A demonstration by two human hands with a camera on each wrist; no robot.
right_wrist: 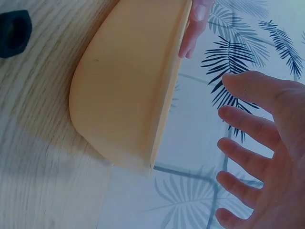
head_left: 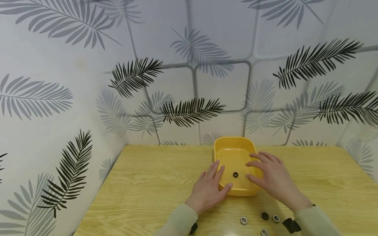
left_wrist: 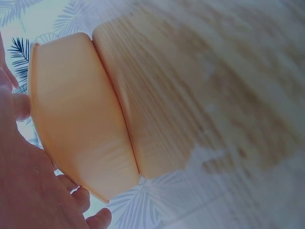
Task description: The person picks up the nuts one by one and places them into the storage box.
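A yellow plastic tub point(head_left: 234, 192) stands on the wooden table, with one dark hex nut point(head_left: 235, 174) on its floor. My left hand point(head_left: 208, 190) rests on the tub's left rim, fingers spread; the left wrist view shows its fingertips point(left_wrist: 81, 198) along the tub's edge. Over the right side of the tub hovers my right hand point(head_left: 273, 177), fingers parted and gently bent, with nothing between them. In the right wrist view that hand point(right_wrist: 267, 152) is apart from the tub's wall point(right_wrist: 124, 90).
Nearer me lie a silver nut point(head_left: 243, 220), a black nut point(head_left: 264, 216) and further silver nuts point(head_left: 276, 218) point(head_left: 264, 232). Black wrist gear point(head_left: 291, 225) shows by the right sleeve. A leaf-patterned wall point(head_left: 177, 82) rises behind the table point(head_left: 153, 177).
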